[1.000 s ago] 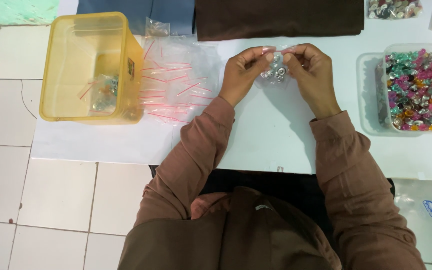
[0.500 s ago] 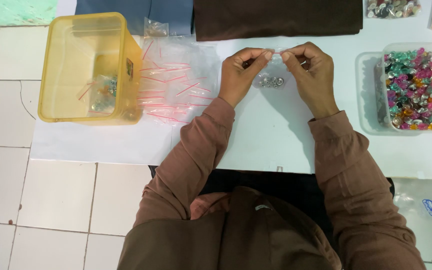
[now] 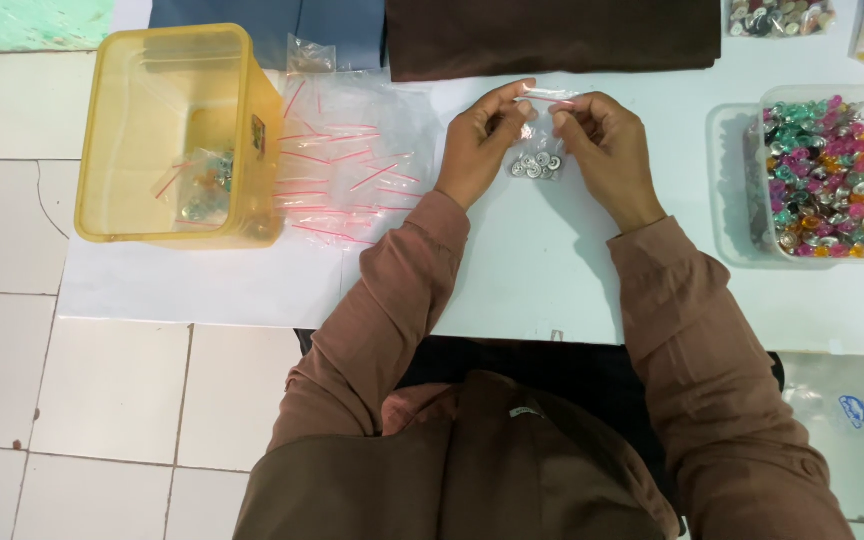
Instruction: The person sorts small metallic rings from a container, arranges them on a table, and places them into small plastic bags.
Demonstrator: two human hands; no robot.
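Both my hands pinch the top edge of a small clear zip bag (image 3: 540, 150) just above the white table (image 3: 542, 270). Several silvery round pieces sit in the bag's bottom. My left hand (image 3: 480, 148) grips the left end of the strip, my right hand (image 3: 604, 150) the right end. A pile of empty clear bags with red strips (image 3: 352, 165) lies to the left of my left hand.
A yellow plastic tub (image 3: 177, 135) at the table's left end holds a few filled bags. A clear tray of coloured shiny pieces (image 3: 827, 175) stands at the right. Dark brown cloth (image 3: 552, 35) and blue cloth (image 3: 272, 20) lie along the far edge.
The hands have spread slightly apart along the bag's top, stretching it flat; the silvery pieces have dropped to the bottom of the bag.
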